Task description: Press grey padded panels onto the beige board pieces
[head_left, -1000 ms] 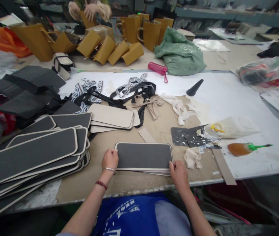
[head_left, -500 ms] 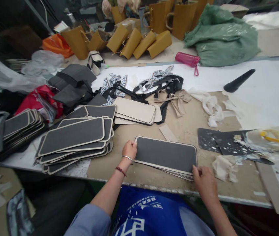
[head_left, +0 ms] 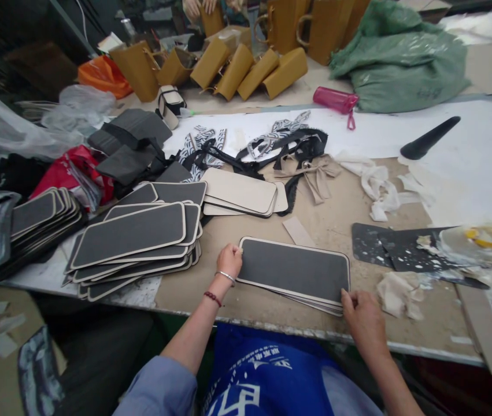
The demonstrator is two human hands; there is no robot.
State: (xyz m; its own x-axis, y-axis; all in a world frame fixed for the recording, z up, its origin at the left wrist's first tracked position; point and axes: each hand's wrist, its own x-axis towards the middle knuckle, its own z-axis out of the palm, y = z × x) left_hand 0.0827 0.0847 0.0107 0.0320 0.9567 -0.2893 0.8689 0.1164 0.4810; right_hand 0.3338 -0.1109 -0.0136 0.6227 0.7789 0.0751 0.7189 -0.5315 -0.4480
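Left hand point(head_left: 229, 261) and right hand point(head_left: 363, 318) pinched ends of thin cream-edged grey rectangular panel stack point(head_left: 293, 267). Crumpled beige fabric scrap point(head_left: 399, 296) sat right, flat tan strip point(head_left: 298, 231) behind.

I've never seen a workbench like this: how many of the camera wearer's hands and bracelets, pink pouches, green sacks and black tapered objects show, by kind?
Wearer's hands: 2 (left hand, right hand)
Bracelets: 2 (silver metal band, dark red bead string)
Pink cylindrical pouch: 1
Crumpled green plastic sack: 1
Long black tapered object: 1
Total: 7
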